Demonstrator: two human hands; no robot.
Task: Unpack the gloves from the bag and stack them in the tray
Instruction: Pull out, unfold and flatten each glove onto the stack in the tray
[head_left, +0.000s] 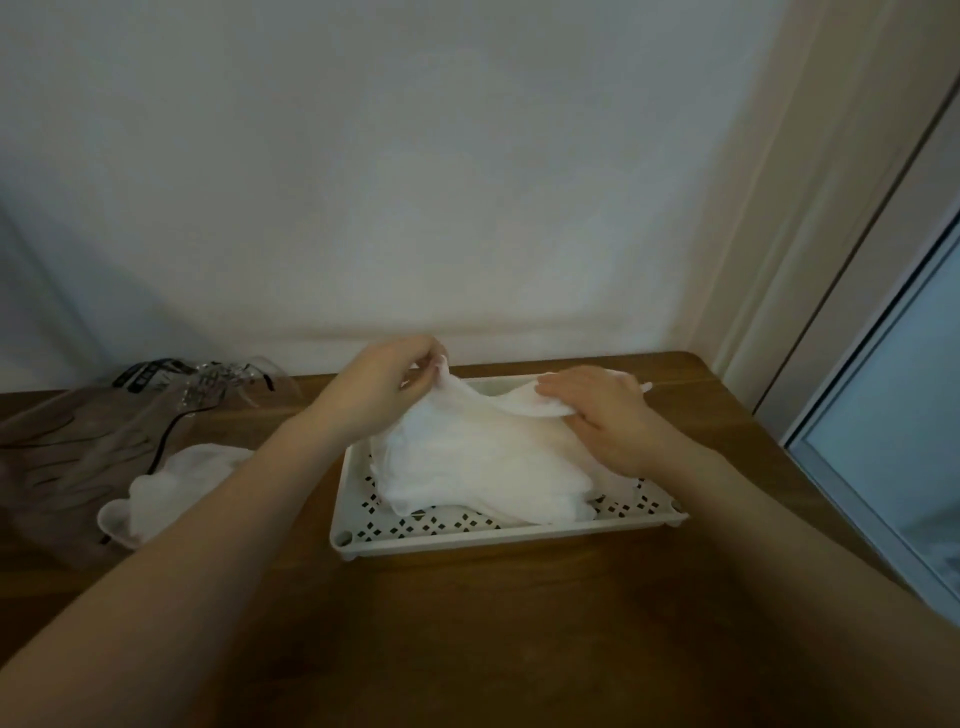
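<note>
A white perforated tray (415, 532) sits on the wooden table and holds a pile of thin white gloves (483, 462). My left hand (387, 382) pinches the top glove at its far left corner and lifts it a little above the pile. My right hand (602, 415) holds the same glove at its right end, fingers curled over the fabric. A clear plastic bag (93, 441) with black print lies flat at the left. More white gloves (171, 488) spill from its mouth, partly hidden by my left forearm.
The table (467, 623) meets a white wall at the back. Its right edge runs diagonally beside a window frame (872, 452). Bare wood lies in front of the tray.
</note>
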